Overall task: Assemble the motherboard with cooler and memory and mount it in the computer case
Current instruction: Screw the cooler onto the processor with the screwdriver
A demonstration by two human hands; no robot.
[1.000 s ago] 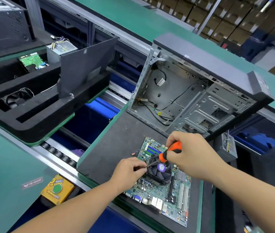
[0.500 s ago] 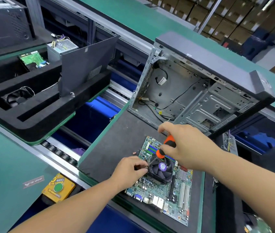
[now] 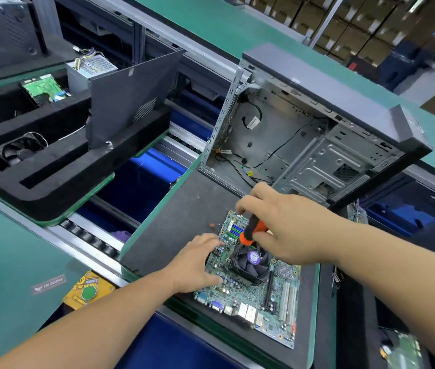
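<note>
motherboard (image 3: 251, 296) lying flat on the dark mat (image 3: 184, 217) of the bench, near its front edge, with the cooler (image 3: 249, 265) seated on it, fan upward. right hand (image 3: 288, 230) above the cooler's far corner, fingers curled round the orange-and-black handle of a screwdriver (image 3: 252, 230), which stands tilted with its tip down at the cooler; the tip itself is hidden. left hand (image 3: 197, 262) resting on the board's left edge, fingers spread fairly straight and touching the board just beside the cooler, holding nothing. computer case (image 3: 317, 134) open and tipped on its side behind the board, its bare metal interior facing the viewer, black cables loose inside. to the left, a black foam tray (image 3: 51, 166) carrying a spare fan (image 3: 20, 151), a green circuit board (image 3: 41, 86) and an upright grey side panel (image 3: 131, 97). yellow button box (image 3: 88, 291) at the bench front.
</note>
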